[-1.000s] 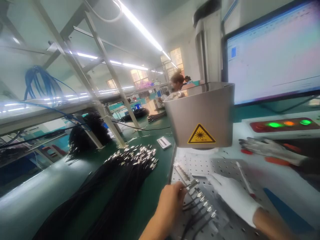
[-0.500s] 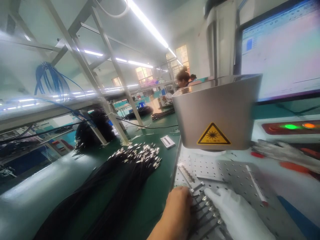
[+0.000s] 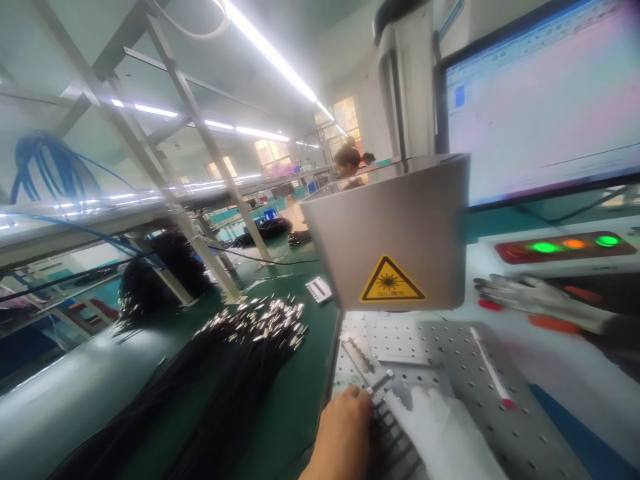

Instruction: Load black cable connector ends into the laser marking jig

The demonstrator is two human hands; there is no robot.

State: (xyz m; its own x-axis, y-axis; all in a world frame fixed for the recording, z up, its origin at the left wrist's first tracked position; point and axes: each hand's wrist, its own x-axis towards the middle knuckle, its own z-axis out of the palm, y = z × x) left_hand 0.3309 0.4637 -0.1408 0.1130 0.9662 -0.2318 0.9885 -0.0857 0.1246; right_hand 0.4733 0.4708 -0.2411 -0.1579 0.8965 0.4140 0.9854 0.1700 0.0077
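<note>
A slotted metal fixture (image 3: 393, 413) lies tilted at the lower middle, with dark cable-like strips across it. At its left edge is my left hand (image 3: 343, 427), bare, its fingers curled in; what they grip is hidden. My right hand (image 3: 445, 427), in a white glove, lies over the fixture's right side with its fingers bent against it. The glove is blurred, and I cannot make out what is in it. Just beyond my hands, a flat metal bar with a cutout (image 3: 360, 357) rests on the perforated metal plate (image 3: 490, 427).
A grey housing with a laser warning sign (image 3: 393, 280) stands over the plate. Left lies a bundle of black cables with metal ends (image 3: 255, 327). A marker (image 3: 493, 370), gloves (image 3: 535, 300), a lit button panel (image 3: 565, 247) and a monitor (image 3: 540, 100) are at right.
The view has swung to the right, so the surroundings sit further left. My gloved hand has shifted over the row of metal connectors, which no longer shows. My left hand stays at the fixture.
</note>
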